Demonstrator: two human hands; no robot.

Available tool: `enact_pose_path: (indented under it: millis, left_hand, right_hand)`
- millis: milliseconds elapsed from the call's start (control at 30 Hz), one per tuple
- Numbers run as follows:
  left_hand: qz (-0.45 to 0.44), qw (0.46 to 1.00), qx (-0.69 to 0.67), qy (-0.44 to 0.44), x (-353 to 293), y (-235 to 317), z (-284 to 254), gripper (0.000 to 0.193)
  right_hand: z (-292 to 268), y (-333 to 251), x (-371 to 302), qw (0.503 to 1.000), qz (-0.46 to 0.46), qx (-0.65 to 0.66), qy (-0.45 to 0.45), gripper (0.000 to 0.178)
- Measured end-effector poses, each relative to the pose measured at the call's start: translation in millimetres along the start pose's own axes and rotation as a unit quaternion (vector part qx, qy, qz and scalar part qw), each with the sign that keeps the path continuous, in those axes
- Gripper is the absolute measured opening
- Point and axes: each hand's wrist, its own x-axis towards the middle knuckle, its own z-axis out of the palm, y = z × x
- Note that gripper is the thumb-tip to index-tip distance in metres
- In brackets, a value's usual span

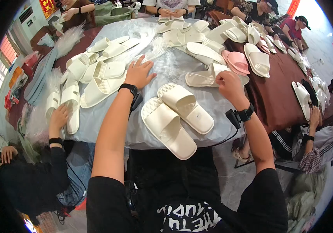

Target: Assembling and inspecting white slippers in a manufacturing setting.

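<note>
A pair of cream slippers [168, 127] is laid slantwise at the near edge of the table, side by side and touching, the lower one jutting past the rim. Broad, smooth straps are arched across both; puffed, quilted relief is shown at the far ends, while the near ends are left plain and rounded (a small dark mark is printed on one).

The left hand [138, 73] is held beyond the pair with its fingers spread, palm down, beside a crinkled, glossy heap of clear plastic bags [160, 58]. The right hand [229, 84] is curled in front of a flat-soled cream slipper [198, 79]; whether anything is pinched by it cannot be told.

The tabletop is covered by a thin, wrinkled grey sheet [106, 126], and duller brown covering [268, 103] is seen to the right. Among the heaped pale slippers, a rounded pink slipper [236, 61] is set. At the left, a ribbed-bedded slipper [72, 103] is touched by a co-worker's hand [59, 116].
</note>
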Motion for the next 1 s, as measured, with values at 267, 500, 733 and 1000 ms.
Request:
enact_pose_path:
  millis: [267, 500, 733, 1000]
  left_hand:
    - [0.005, 1.000, 0.004, -0.005, -5, 9, -2, 0.059]
    - [-0.002, 1.000, 0.022, 0.008, -5, 8, 5, 0.058]
    - [-0.012, 1.000, 0.024, -0.006, -4, 11, 0, 0.057]
    - [-0.022, 0.998, 0.047, -0.033, -3, 17, -6, 0.057]
  right_hand:
    - [-21, 22, -23, 0.996, 0.082, -0.029, 0.031, 0.011]
    - [-21, 18, -33, 0.993, 0.105, -0.042, 0.045, 0.007]
    - [-18, 29, -42, 0.991, 0.105, -0.071, 0.040, 0.006]
    - [-20, 34, -52, 0.987, 0.136, -0.042, 0.072, 0.006]
